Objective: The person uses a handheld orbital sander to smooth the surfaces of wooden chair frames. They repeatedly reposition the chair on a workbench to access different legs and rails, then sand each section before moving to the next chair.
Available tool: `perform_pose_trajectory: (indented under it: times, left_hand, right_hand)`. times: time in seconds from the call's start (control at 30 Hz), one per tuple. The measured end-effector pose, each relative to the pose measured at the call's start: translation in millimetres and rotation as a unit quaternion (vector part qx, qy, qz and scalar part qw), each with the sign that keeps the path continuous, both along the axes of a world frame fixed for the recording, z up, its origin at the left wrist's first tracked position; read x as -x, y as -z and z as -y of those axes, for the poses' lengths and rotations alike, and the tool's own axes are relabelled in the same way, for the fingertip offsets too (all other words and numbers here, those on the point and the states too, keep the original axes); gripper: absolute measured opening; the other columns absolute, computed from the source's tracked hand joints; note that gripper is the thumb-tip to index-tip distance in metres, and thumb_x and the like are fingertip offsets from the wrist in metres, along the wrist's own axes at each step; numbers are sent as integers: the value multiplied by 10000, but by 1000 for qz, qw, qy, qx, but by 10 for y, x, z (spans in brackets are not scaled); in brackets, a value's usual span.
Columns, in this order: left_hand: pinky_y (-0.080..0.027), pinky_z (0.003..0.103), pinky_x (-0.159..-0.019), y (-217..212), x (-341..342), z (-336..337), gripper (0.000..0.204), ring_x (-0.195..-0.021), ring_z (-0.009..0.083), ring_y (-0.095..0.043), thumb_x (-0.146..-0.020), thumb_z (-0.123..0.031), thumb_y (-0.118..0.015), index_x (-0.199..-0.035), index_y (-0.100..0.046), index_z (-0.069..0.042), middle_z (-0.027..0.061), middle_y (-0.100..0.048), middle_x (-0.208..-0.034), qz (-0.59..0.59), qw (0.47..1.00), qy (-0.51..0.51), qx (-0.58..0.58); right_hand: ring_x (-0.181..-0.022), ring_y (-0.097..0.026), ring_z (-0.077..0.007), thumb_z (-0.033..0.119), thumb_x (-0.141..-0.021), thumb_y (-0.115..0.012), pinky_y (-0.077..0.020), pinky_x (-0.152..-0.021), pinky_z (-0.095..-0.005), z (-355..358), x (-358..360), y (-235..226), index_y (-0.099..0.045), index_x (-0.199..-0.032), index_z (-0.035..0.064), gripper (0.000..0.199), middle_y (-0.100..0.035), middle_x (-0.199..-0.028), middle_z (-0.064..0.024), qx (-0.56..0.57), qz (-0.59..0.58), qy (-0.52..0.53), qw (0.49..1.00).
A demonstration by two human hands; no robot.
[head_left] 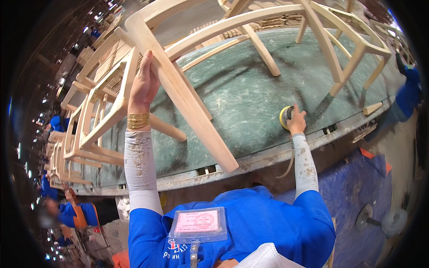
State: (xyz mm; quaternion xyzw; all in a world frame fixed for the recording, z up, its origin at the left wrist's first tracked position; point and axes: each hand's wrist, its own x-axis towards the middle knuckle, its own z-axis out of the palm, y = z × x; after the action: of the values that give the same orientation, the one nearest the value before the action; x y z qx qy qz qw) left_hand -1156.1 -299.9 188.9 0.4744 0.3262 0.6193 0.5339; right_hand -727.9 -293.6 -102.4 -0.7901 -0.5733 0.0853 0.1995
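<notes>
1. Left hand (144, 85): our grip is closed on a leg of the bare wooden chair (178, 89) lying tilted on the green counter (250, 102).
2. Right hand (296, 121): clasps the yellow sander (285, 117), resting on the counter, right of the chair.
3. Progress: sander off the wood; we judge sanding unfinished.

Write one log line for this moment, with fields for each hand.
left hand: grips chair leg | right hand: on yellow sander | surface: green table
</notes>
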Motion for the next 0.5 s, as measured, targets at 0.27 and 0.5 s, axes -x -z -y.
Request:
perform_pose_trajectory:
  times: [0.27, 0.5]
  left_hand:
    - [-396, 322, -1008, 51, -89, 140, 450, -1125, 169, -516, -975, -331, -487, -1286, -437, -10, 67, -547, -1196, 3, 1000, 19, -2]
    - [-507, 418, -909, 245, 28, 40, 470, -988, 244, -612, -970, -372, -469, -1259, -446, -3, 146, -581, -1110, -17, 997, -56, -44]
  right_hand:
    - [-1024, -549, -430, 258, -725, -737, -449, -874, -501, -14, -31, 54, -425, -1343, 203, 695, -442, -1217, -201, 22, 46, -17, 999]
    - [-1131, -554, -293, 290, -834, -669, -436, -956, -363, 1239, 1337, -1741, -475, -1302, -16, 592, -562, -1231, -193, -6, -457, -425, 781]
